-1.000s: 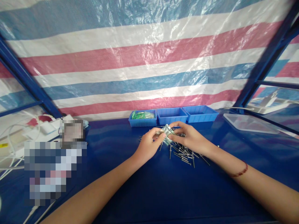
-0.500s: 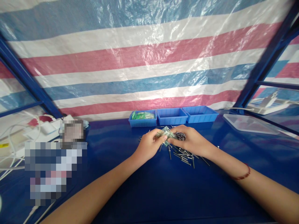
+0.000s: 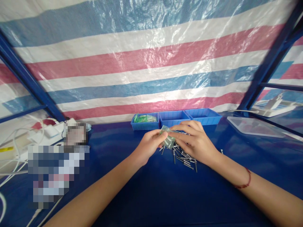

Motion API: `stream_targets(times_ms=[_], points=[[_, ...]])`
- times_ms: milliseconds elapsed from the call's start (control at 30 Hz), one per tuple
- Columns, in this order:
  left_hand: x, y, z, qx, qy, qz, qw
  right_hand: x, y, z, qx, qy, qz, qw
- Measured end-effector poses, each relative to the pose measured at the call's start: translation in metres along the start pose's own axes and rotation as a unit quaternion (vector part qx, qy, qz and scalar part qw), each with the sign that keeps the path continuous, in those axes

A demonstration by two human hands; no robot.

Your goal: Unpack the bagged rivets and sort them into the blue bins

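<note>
My left hand (image 3: pixel 150 146) pinches a small clear, greenish plastic bag (image 3: pixel 168 142) between thumb and fingers; a few pale slender pieces show inside it. Over the bag's right side, my right hand (image 3: pixel 197 140) has its fingers stretched and apart, the fingertips at the bag's edge. Whether they press on the plastic is hard to make out. Beneath both hands lies a loose pile of metal pop rivets (image 3: pixel 186 159), partly covered by the right hand.
Behind the hands stand a blue bin with green-marked plastic bags (image 3: pixel 145 118), a second blue bin (image 3: pixel 174 118) and a third (image 3: pixel 203 116). At the right lies a clear plastic lid (image 3: pixel 255 126). White cables and a power strip (image 3: pixel 50 129) occupy the left, beside a blurred-out area.
My right hand has loosened from its grip near the bag and the rivets, its fingers now extended. The bag lies flatter and more fully in view in my left hand.
</note>
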State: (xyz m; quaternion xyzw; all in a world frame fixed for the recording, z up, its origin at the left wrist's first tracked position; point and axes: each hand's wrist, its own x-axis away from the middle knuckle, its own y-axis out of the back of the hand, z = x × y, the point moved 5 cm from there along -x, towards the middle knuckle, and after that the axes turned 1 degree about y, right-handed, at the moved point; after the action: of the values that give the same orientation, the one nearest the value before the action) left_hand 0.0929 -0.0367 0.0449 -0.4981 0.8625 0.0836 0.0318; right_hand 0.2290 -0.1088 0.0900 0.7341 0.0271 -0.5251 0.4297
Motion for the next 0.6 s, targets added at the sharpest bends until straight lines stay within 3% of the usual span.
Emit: stream_targets(times_ms=[67, 133, 233, 267, 367, 500, 600], points=[[-0.013, 0.026, -0.011, -0.089, -0.058, -0.071, 0.992, 0.000, 0.002, -0.007, -0.002, -0.031, -0.015, 0.999], [-0.030, 0.060, -0.024, -0.219, -0.120, -0.179, 0.952, 0.001, 0.006, -0.016, -0.008, -0.072, -0.036, 0.997], [-0.061, 0.101, -0.028, -0.448, -0.080, -0.246, 0.856, 0.003, 0.011, -0.030, -0.011, -0.114, -0.047, 0.992], [-0.070, 0.109, -0.027, -0.473, -0.075, -0.239, 0.845, 0.003, 0.013, -0.033, -0.010, -0.121, -0.045, 0.992], [-0.089, 0.113, -0.016, -0.513, -0.082, -0.195, 0.832, 0.002, 0.018, -0.044, -0.004, -0.145, -0.033, 0.989], [-0.097, 0.100, -0.003, -0.551, -0.106, -0.140, 0.816, 0.000, 0.027, -0.062, -0.016, -0.207, -0.010, 0.978], [-0.094, 0.089, -0.005, -0.570, -0.118, -0.105, 0.807, 0.017, 0.031, -0.075, -0.053, -0.278, 0.040, 0.958]])
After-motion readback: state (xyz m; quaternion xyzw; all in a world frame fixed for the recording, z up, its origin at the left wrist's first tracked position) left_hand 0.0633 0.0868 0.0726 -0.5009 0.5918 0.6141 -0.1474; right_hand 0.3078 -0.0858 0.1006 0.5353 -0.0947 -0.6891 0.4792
